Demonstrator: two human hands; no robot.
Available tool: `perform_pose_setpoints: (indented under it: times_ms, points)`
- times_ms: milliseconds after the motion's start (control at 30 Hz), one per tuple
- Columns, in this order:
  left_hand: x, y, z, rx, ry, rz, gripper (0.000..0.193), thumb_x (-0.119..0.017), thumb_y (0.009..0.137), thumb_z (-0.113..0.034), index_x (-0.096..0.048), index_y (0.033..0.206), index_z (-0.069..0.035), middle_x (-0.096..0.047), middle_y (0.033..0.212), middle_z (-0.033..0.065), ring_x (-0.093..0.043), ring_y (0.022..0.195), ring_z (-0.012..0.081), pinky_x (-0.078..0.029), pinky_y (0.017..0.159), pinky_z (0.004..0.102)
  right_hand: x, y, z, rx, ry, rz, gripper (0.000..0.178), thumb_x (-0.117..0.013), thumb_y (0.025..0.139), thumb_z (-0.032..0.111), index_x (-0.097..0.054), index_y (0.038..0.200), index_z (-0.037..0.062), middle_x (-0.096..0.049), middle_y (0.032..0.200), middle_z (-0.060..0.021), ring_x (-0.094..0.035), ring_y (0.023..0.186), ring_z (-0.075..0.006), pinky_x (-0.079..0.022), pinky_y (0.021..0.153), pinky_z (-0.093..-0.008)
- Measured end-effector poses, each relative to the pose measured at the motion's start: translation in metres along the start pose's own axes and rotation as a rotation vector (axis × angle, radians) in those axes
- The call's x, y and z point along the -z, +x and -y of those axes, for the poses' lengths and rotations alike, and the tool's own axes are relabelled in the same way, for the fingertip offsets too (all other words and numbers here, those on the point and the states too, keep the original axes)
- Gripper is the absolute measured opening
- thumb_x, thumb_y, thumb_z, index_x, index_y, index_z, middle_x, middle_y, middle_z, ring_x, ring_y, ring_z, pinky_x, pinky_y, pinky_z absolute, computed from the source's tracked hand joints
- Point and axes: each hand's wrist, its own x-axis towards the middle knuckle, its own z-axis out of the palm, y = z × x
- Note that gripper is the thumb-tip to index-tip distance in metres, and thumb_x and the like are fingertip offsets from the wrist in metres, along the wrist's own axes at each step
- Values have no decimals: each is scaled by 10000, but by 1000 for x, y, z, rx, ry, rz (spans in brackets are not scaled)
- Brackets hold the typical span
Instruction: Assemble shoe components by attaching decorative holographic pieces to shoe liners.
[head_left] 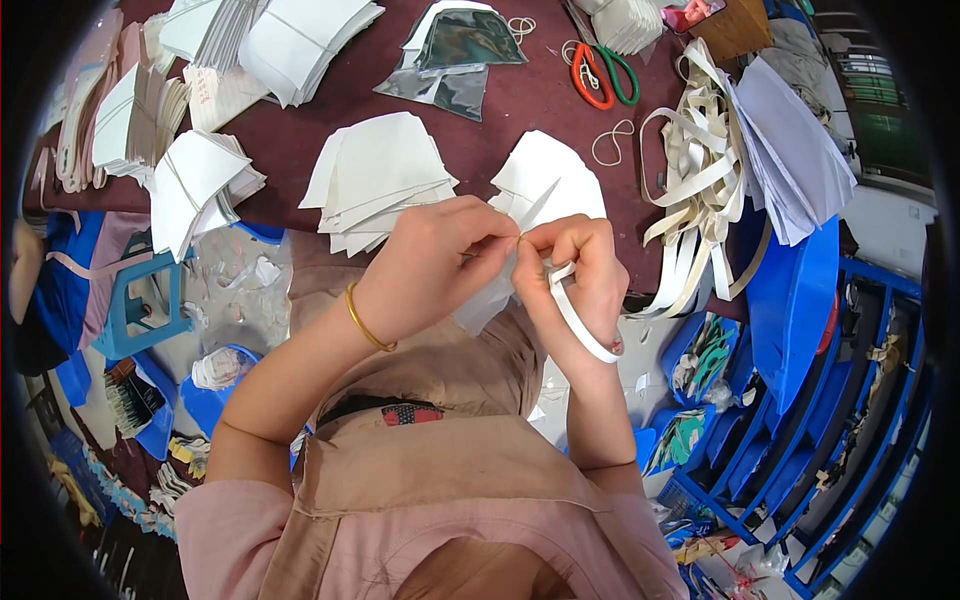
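Observation:
My left hand point(440, 250) and my right hand point(580, 270) meet over the table's near edge. The fingertips of both are pinched together, almost touching. A narrow white strap point(585, 325) loops out of my right hand and hangs over the wrist. What lies between my left fingertips is too small to make out. Under and behind the fingers is a white cut piece point(488, 305), partly hidden by the hands. More white cut pieces point(555, 175) lie just beyond my right hand. To the left, a fanned stack of white pieces point(380, 180) rests on the dark red tabletop point(290, 150).
Red-and-green-handled scissors point(605, 78) lie at the far right near a tangle of cream straps point(700, 170). Tied white bundles point(305, 45) stand at the far left. Dark shiny pieces point(465, 50) lie at the back. A blue rack point(790, 430) stands at right.

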Motion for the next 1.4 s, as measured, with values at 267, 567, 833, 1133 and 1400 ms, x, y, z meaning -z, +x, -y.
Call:
perform_pose_setpoints:
  times_ms: [267,567,833,1133,1400]
  points:
    - [0,0,3,30,-98,5,75,-665,808,-32,-677,875,-1,-654,790,62,-580,622,80,-466,551,213,1,-2,2,-123,122,-38,269,-637,804,-44,-390,851,54,-619,777,-83,-615,660,-147,-496,605,-261]
    - [-4,-1,4,-13,-56,-44,72,-671,801,-27,-670,871,-15,-640,752,50,-575,585,88,-455,526,218,-6,-3,5,-30,2,-78,262,-639,802,-58,-402,866,34,-611,789,-111,-612,634,-213,-489,576,-300]
    - [-4,3,3,-88,-51,-47,91,-658,770,-12,-647,859,-25,-598,700,85,-592,562,190,-468,515,270,-6,-2,5,-28,17,-111,297,-633,781,-75,-378,873,47,-608,788,-102,-610,634,-197,-490,575,-290]
    - [-5,6,8,-116,-66,-61,106,-656,765,4,-632,864,-29,-585,705,85,-589,572,202,-464,519,279,2,1,-4,-115,190,-92,286,-639,800,-49,-380,869,50,-642,810,-97,-608,672,-120,-499,605,-253]
    - [-6,7,12,-195,17,-41,151,-658,741,35,-617,874,-24,-599,753,82,-589,598,203,-475,534,276,0,3,2,-153,95,-58,280,-631,798,-54,-382,867,53,-636,786,-97,-598,640,-123,-491,590,-253]
